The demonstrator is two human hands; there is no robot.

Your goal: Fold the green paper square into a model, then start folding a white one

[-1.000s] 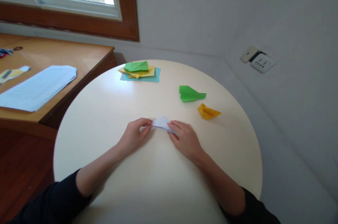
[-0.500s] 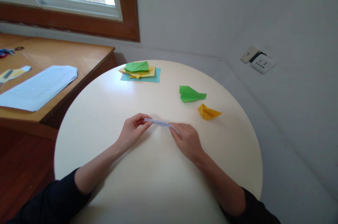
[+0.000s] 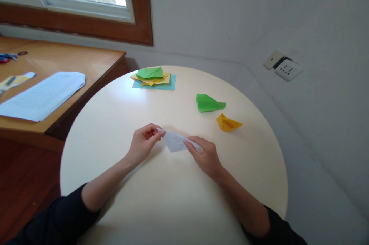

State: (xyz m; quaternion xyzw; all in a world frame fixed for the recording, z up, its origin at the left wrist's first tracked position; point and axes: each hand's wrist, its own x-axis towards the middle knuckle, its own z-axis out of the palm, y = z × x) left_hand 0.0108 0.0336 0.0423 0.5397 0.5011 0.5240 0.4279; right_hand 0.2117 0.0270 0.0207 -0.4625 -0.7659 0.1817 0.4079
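Between my hands is a folded white paper (image 3: 175, 143), its broad face turned up and a corner pointing toward me. My left hand (image 3: 145, 139) pinches its left tip between thumb and fingers. At the other end, my right hand (image 3: 204, 154) grips the right side, thumb on the near face and fingers behind. Beyond my right hand lie a folded yellow paper boat (image 3: 228, 123) and a folded green paper shape (image 3: 210, 103), both resting on the round white table (image 3: 161, 206).
At the table's far edge sits a pile of folded green and yellow papers (image 3: 152, 75) on a blue sheet (image 3: 172, 83). A wooden desk (image 3: 95, 58) to the left bears a stack of white sheets (image 3: 43, 95). A wall socket (image 3: 288, 69) is at right.
The white paper has tilted from edge-on to showing its broad face, its corner now hanging toward me. Both hands still hold its ends and have shifted slightly.
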